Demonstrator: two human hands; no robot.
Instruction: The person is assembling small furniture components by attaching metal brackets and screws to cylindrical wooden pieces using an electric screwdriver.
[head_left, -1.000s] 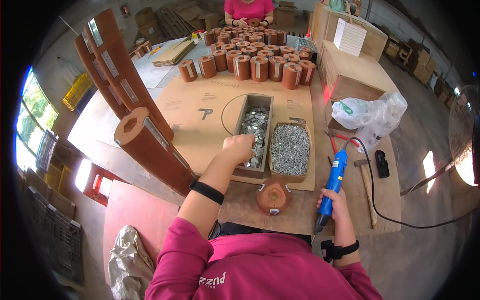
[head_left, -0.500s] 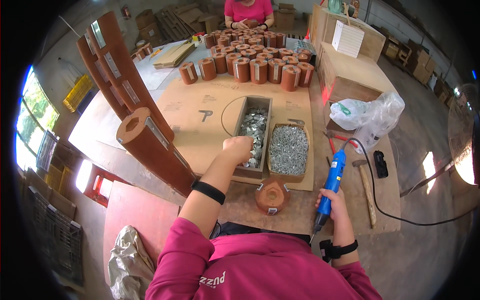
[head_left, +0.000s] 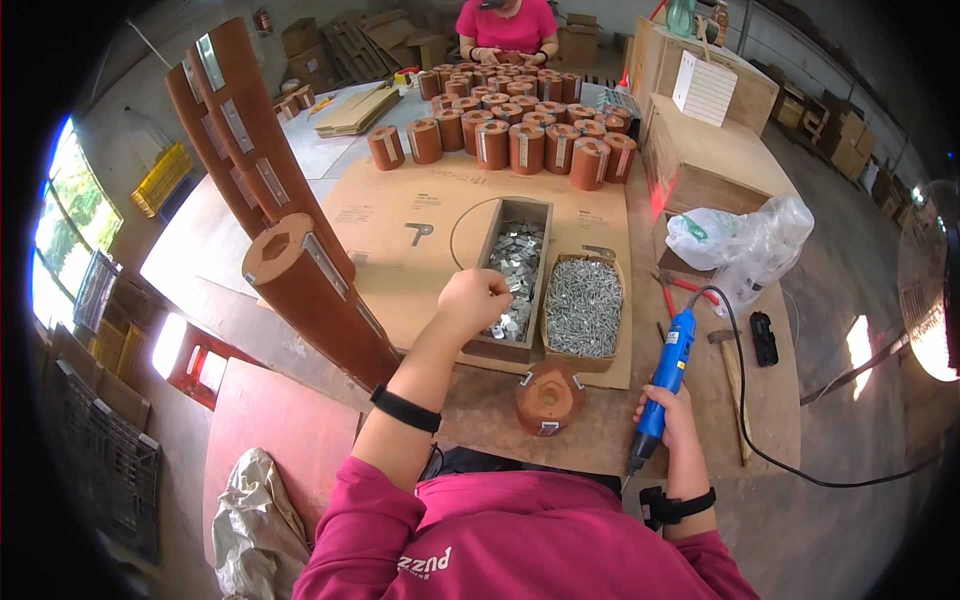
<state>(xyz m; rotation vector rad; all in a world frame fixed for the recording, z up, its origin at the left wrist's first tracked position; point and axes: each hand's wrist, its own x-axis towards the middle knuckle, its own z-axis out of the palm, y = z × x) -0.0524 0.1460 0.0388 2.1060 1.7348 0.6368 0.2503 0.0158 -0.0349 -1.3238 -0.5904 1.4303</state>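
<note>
Left hand (head_left: 474,298) bent over a long wooden box (head_left: 495,349), right hand (head_left: 668,412) wrapped around a blue-bodied electric screwdriver (head_left: 672,360)

The left fingers are drawn in, narrow, at the box's near left side; whether anything sits between their tips cannot be told. Small flat silvery metal plates (head_left: 518,255) lie loose inside the box. The right fingers grip the screwdriver's lower body, its thin bit pointing down toward the tabletop's (head_left: 480,420) near edge. From its upper end a black cable (head_left: 745,400) loops across the tabletop's right edge.

Between the hands, close to the near edge, stands a short reddish-brown cylinder (head_left: 550,398) with a central hole and metal plates on its side. Just right of the box is a carton (head_left: 585,365) of silvery screws (head_left: 583,305); both rest on a flat brown cardboard sheet (head_left: 380,265), toward its near right corner.

Beyond the right hand, a wooden-handled hammer (head_left: 736,385) lies toward the tabletop's near right corner, with red-handled pliers (head_left: 670,295) farther back. Tall brown columns (head_left: 322,290) lean along the left side. Many upright brown cylinders (head_left: 525,148) crowd the far part, where a person in a pink shirt (head_left: 507,28) works.
</note>
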